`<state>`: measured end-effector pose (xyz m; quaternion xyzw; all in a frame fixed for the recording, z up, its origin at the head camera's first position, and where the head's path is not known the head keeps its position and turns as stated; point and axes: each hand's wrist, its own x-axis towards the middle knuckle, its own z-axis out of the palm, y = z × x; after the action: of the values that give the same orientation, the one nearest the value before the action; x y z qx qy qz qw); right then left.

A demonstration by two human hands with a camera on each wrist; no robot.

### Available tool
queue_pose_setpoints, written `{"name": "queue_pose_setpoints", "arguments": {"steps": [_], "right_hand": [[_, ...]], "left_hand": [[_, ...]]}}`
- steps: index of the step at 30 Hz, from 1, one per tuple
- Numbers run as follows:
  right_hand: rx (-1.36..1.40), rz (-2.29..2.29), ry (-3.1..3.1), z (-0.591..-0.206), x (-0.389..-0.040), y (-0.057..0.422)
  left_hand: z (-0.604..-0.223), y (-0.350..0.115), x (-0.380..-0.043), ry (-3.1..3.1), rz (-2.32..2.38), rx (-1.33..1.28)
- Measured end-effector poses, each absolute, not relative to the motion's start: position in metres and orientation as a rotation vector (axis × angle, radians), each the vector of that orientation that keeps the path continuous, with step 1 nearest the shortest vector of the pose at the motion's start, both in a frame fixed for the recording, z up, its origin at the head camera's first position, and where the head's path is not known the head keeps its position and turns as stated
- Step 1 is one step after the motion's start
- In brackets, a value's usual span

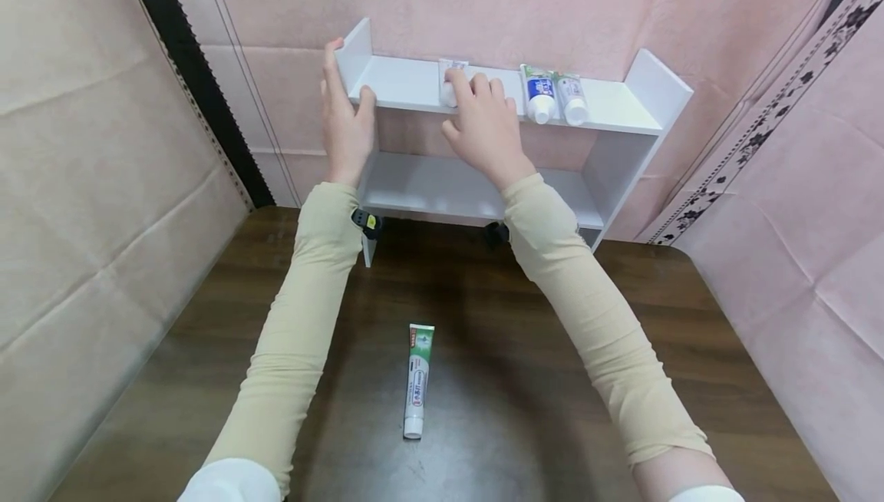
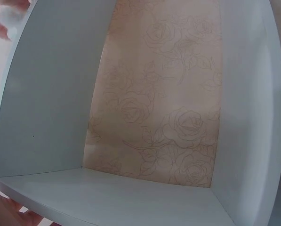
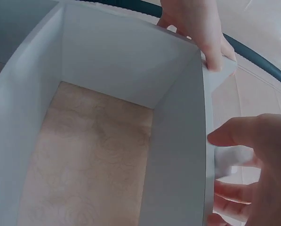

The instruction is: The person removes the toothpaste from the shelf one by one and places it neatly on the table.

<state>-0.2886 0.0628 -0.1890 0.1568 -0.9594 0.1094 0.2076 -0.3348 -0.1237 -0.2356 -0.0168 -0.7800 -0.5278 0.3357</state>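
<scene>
My left hand [image 1: 347, 130] grips the upper left corner of a white shelf unit [image 1: 476, 193], its thumb at the top board's front edge and its fingers against the side panel. At the top board my right hand [image 1: 486, 130] reaches over a whitish toothpaste tube [image 1: 447, 94], index finger on it and thumb by the board's front edge. In the right wrist view the tube's blurred white end [image 3: 229, 160] shows between thumb and fingers. Right of that hand, a blue-and-green toothpaste tube [image 1: 539, 91] and a paler toothpaste tube [image 1: 572, 99] lie side by side, caps forward.
A green-and-white toothpaste tube [image 1: 417, 383] lies on the brown wooden table [image 1: 504, 410], between the forearms and cap toward me. Pink patterned cloth [image 1: 511, 3] hangs behind the shelf unit, and pale cloth walls [image 1: 90, 218] flank the table.
</scene>
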Motion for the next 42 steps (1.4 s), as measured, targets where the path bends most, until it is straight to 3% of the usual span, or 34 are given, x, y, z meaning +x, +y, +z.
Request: {"name": "queue_pose_setpoints", "arguments": {"steps": [42], "right_hand": [[0.416, 0.21, -2.391, -0.203, -0.281, 0.062]], "left_hand": [[-0.237, -0.123, -0.339, -1.996, -1.415, -0.071]]}}
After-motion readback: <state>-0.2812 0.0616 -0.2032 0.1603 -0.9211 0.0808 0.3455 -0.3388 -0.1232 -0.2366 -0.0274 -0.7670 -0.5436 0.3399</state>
